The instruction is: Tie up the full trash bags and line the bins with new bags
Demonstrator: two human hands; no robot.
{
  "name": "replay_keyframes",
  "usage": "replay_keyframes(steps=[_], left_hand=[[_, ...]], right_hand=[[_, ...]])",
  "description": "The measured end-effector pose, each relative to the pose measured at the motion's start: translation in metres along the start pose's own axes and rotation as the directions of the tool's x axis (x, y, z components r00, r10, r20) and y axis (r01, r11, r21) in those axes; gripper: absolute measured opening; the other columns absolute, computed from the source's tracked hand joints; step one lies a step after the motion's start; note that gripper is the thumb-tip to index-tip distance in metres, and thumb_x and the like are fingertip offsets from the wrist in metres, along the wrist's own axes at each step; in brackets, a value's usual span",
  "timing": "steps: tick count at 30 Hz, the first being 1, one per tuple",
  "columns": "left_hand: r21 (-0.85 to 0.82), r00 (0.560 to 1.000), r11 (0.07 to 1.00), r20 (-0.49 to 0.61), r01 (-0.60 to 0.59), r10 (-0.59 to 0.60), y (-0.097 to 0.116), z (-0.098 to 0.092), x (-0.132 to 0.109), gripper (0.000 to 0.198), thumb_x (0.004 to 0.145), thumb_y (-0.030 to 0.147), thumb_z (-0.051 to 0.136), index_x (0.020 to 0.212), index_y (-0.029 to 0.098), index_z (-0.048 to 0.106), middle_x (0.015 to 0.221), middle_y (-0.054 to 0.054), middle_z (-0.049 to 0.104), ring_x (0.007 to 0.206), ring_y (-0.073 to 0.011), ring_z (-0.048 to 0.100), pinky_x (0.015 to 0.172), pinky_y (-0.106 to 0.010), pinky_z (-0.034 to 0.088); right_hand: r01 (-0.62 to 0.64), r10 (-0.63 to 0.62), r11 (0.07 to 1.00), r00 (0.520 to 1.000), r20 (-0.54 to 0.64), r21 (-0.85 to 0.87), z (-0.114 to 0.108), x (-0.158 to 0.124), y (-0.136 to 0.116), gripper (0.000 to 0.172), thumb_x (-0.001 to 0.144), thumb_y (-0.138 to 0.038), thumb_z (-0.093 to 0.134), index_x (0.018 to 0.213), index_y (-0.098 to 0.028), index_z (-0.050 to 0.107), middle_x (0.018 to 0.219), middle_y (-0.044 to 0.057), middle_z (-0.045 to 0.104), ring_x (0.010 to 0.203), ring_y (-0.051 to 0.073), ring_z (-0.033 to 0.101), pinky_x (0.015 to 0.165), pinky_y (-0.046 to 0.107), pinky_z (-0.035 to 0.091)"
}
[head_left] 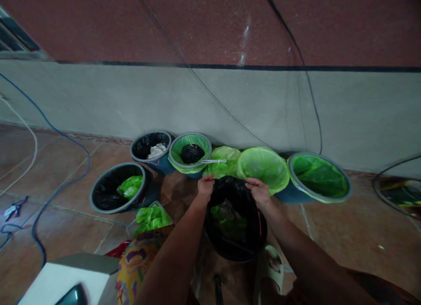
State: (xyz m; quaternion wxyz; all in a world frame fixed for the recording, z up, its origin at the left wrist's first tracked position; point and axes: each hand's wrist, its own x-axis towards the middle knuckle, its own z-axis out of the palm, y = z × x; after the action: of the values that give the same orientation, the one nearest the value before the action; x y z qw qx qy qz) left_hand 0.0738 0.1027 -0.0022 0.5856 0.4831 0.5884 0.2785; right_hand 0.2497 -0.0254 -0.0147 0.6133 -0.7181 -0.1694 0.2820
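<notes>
A bin lined with a black bin bag point(238, 248) stands on the floor in front of me, with crumpled green plastic point(230, 221) inside. At the far left of its rim, my left hand point(205, 186) is closed on the bag's edge. The far right of the same edge is pinched by my right hand point(258, 192). Just beyond my hands are a bin lined with a light green bag point(263, 167) and a bunched green bag point(226, 155). A grey strip point(213, 161) lies across the rim of the green-lined bin point(190, 140) behind my left hand.
Two black-lined bins point(116, 211) point(151, 134) stand to the left, and another green-lined bin point(320, 199) to the right. Green bags fill a small container point(151, 218). A blue hose point(62, 186) crosses the floor. A white box point(69, 274) sits lower left; the wall point(164, 94) is behind.
</notes>
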Motion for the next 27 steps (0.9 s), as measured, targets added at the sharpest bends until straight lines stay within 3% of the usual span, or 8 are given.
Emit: replay_keyframes(steps=[4, 9, 12, 15, 18, 22, 27], left_hand=[[-0.178, 0.989, 0.972, -0.044, -0.150, 0.145, -0.007, -0.011, -0.011, 0.024, 0.071, 0.007, 0.065, 0.092, 0.014, 0.076, 0.088, -0.007, 0.077, 0.080, -0.0163, 0.072, 0.083, -0.029, 0.056], [-0.124, 0.963, 0.958, -0.108, -0.259, 0.246, -0.025, -0.030, -0.032, 0.022, 0.077, 0.011, 0.062, 0.094, 0.013, 0.075, 0.090, -0.008, 0.078, 0.084, -0.0171, 0.073, 0.088, -0.030, 0.056], [-0.002, 0.948, 0.961, -0.166, -0.277, 0.273, -0.025, -0.042, -0.044, 0.022, 0.079, 0.011, 0.059, 0.095, 0.013, 0.075, 0.094, -0.010, 0.078, 0.086, -0.0181, 0.073, 0.088, -0.031, 0.056], [0.182, 0.939, 0.956, -0.217, -0.230, 0.267, -0.018, -0.052, -0.055, 0.023, 0.085, 0.015, 0.056, 0.098, 0.014, 0.075, 0.099, -0.011, 0.078, 0.091, -0.0200, 0.073, 0.088, -0.030, 0.055], [0.396, 0.947, 0.902, -0.185, -0.173, 0.263, -0.009, -0.059, -0.067, 0.027, 0.090, 0.017, 0.052, 0.103, 0.015, 0.076, 0.105, -0.013, 0.077, 0.099, -0.0221, 0.072, 0.090, -0.030, 0.053], [0.581, 0.980, 0.806, -0.066, -0.115, 0.187, -0.004, -0.065, -0.080, 0.029, 0.091, 0.026, 0.058, 0.110, 0.013, 0.074, 0.106, -0.015, 0.077, 0.101, -0.0242, 0.072, 0.085, -0.028, 0.052], [0.737, 0.992, 0.667, 0.035, -0.109, 0.124, -0.003, -0.071, -0.087, 0.026, 0.086, 0.017, 0.060, 0.105, 0.014, 0.077, 0.102, -0.014, 0.078, 0.099, -0.0252, 0.073, 0.078, -0.025, 0.049]], right_hand=[[0.080, -0.081, 0.997, 0.995, -0.062, -0.020, -0.008, -0.009, 0.001, 0.043, 0.058, -0.051, 0.077, 0.085, -0.019, 0.072, 0.083, 0.007, 0.077, 0.074, 0.022, 0.069, 0.077, 0.040, 0.056], [0.201, -0.227, 0.937, 0.972, -0.061, -0.286, -0.038, -0.029, 0.006, 0.032, 0.075, -0.044, 0.063, 0.091, -0.018, 0.073, 0.097, 0.011, 0.078, 0.092, 0.026, 0.071, 0.095, 0.046, 0.052], [0.197, -0.238, 0.880, 0.970, -0.043, -0.432, -0.052, -0.039, 0.006, 0.033, 0.082, -0.039, 0.055, 0.101, -0.018, 0.071, 0.102, 0.012, 0.077, 0.097, 0.026, 0.071, 0.096, 0.044, 0.052], [0.151, -0.168, 0.808, 0.985, 0.023, -0.570, -0.059, -0.047, 0.000, 0.043, 0.083, -0.037, 0.057, 0.120, -0.017, 0.065, 0.104, 0.012, 0.076, 0.097, 0.026, 0.072, 0.091, 0.040, 0.054], [0.121, -0.095, 0.677, 0.992, 0.078, -0.726, -0.059, -0.058, -0.009, 0.057, 0.081, -0.040, 0.064, 0.132, -0.014, 0.059, 0.105, 0.014, 0.076, 0.100, 0.028, 0.071, 0.087, 0.037, 0.054], [0.061, 0.011, 0.521, 0.997, 0.078, -0.852, -0.056, -0.070, -0.020, 0.038, 0.085, -0.029, 0.058, 0.118, -0.014, 0.070, 0.104, 0.017, 0.076, 0.098, 0.031, 0.072, 0.081, 0.035, 0.053], [0.003, -0.036, 0.570, 0.999, -0.022, -0.821, -0.066, -0.076, -0.026, 0.035, 0.090, -0.022, 0.049, 0.112, -0.017, 0.075, 0.106, 0.015, 0.077, 0.101, 0.031, 0.072, 0.083, 0.034, 0.051]])
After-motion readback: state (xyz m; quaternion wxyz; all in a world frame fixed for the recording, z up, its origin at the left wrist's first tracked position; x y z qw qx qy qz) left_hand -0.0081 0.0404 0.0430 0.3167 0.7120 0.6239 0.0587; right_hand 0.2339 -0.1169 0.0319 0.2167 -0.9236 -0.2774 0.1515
